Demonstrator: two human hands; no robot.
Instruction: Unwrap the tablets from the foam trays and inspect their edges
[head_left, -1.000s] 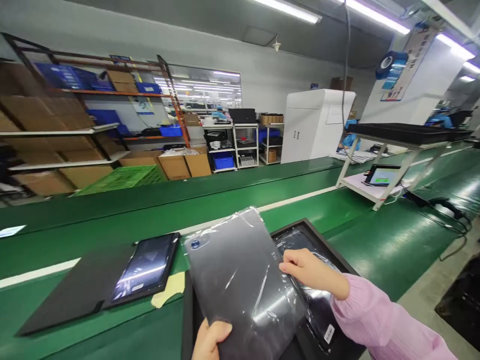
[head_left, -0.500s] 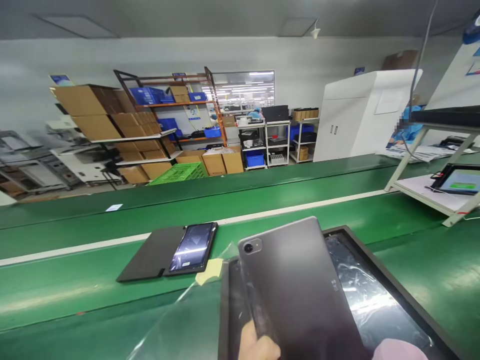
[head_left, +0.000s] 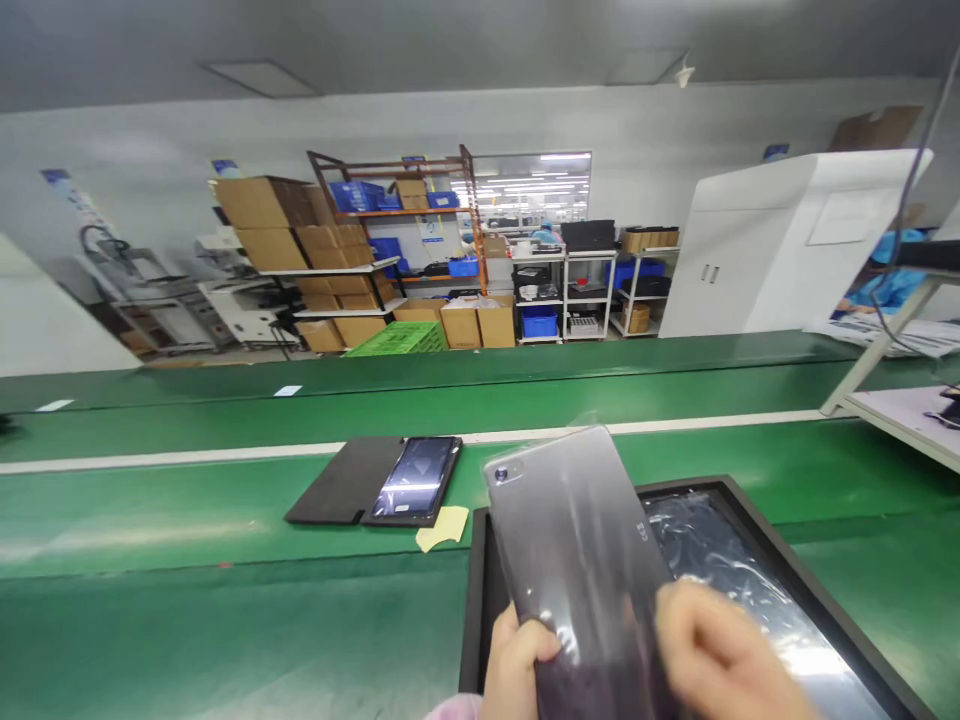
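A grey tablet [head_left: 577, 540], back and camera upward, is held tilted over a black foam-edged tray [head_left: 731, 490]. Clear plastic covers its back, with a loose corner sticking out past its top edge. My left hand [head_left: 517, 655] is closed on the tablet's lower left edge, thumb on the back. At the lower right edge my right hand [head_left: 712, 640] is curled and blurred by motion; what its fingers pinch is hidden. Another tablet [head_left: 415, 477] lies screen up in an open black case [head_left: 349, 480] to the left. A yellow paper [head_left: 442, 528] is beside it.
Film-wrapped dark flat items [head_left: 742, 560] lie in the tray's right part. A green work surface [head_left: 225, 640] runs across, with a white stand [head_left: 877, 370] at right. Beyond are shelves with cartons [head_left: 277, 215], a white cabinet [head_left: 742, 245] and a person in blue [head_left: 885, 275].
The clear plastic that trailed left of the tablet now lies over its back. My right hand has come up to the tablet's right edge. The view has turned left.
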